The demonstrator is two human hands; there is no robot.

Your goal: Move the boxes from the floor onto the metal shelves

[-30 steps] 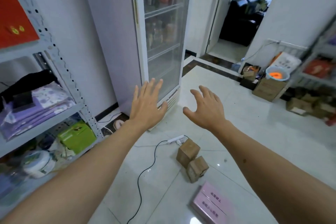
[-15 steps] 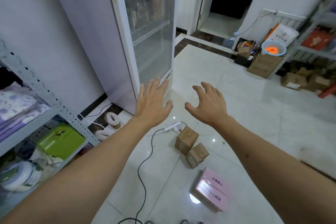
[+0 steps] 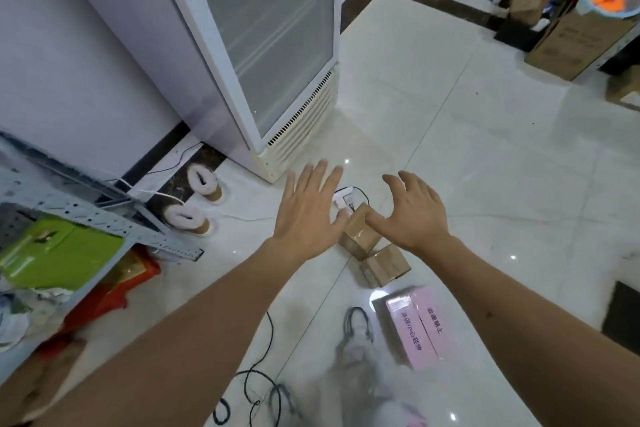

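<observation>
2 small brown boxes [image 3: 372, 246] sitting on the floor [image 3: 485, 156], touching each other, just in front of the fridge [image 3: 270, 45]. pink box [image 3: 414, 326] lying flat a bit nearer, next to a foot [image 3: 356, 350]. probably just dumped there waiting to go up on the shelf [image 3: 104, 218], which sits off to the left with a green box [image 3: 52, 253] already on it. cable [image 3: 256, 381] snaking across the tiles right beside the boxes, plug strip [image 3: 343, 198] just behind the far one, so worth not snagging on the lift.

left hand [image 3: 308, 215] and right hand [image 3: 412, 215] both stretched forward and down, palms facing the floor, flanking the far brown box from above. fingers spread and loose on both, holding nothing, not touching cardboard as far as can be told. looks like the reach before a 2-handed grab.
</observation>
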